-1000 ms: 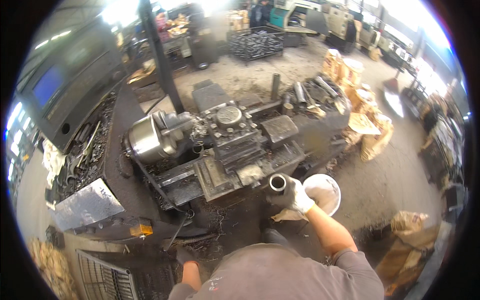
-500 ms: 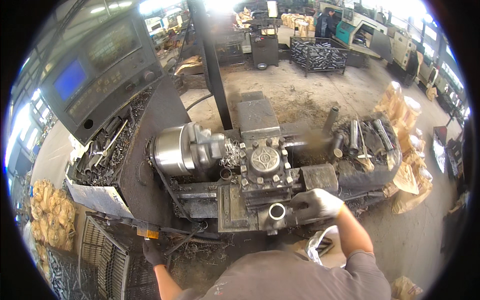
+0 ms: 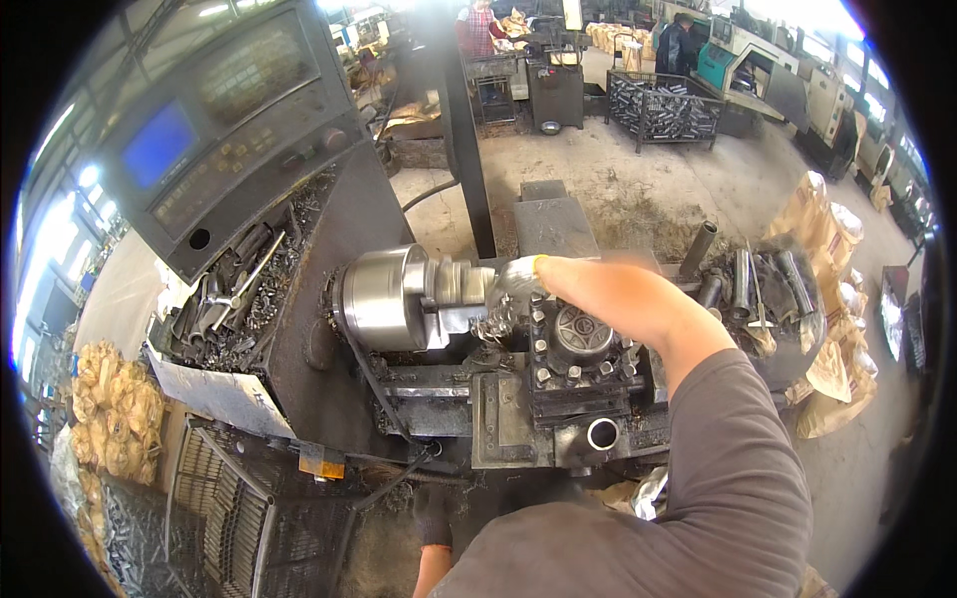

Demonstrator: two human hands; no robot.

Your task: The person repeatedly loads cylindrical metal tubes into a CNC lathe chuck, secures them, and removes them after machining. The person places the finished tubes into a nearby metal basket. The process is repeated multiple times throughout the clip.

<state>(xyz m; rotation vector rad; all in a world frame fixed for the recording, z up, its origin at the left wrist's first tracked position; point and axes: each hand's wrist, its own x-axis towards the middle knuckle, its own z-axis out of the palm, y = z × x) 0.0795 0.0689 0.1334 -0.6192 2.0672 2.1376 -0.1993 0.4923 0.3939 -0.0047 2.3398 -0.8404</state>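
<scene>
My right arm stretches across the lathe's square tool post (image 3: 583, 334). The gloved right hand (image 3: 519, 275) is at the free end of the chuck (image 3: 384, 299), beside a tangle of bright metal shavings (image 3: 493, 324). Its fingers blend with the shiny metal there, so I cannot make out whether it grips anything. My left hand (image 3: 432, 518), in a dark glove, hangs low in front of the machine, below a hose (image 3: 384, 488). It is blurred and its fingers do not show clearly. A short open pipe end (image 3: 602, 435) faces up on the near side of the carriage.
At left stands a control panel (image 3: 159, 145) with a blue screen, above a chip-filled tray (image 3: 244, 319). Metal tubes (image 3: 741, 284) lie on the machine's right end, with paper sacks (image 3: 832, 239) beyond. A parts cage (image 3: 663, 115) and a person (image 3: 676, 45) are farther back.
My right hand has gone from the near side of the carriage up and left to the chuck's end. My left hand has moved right, away from the orange block. The view has shifted.
</scene>
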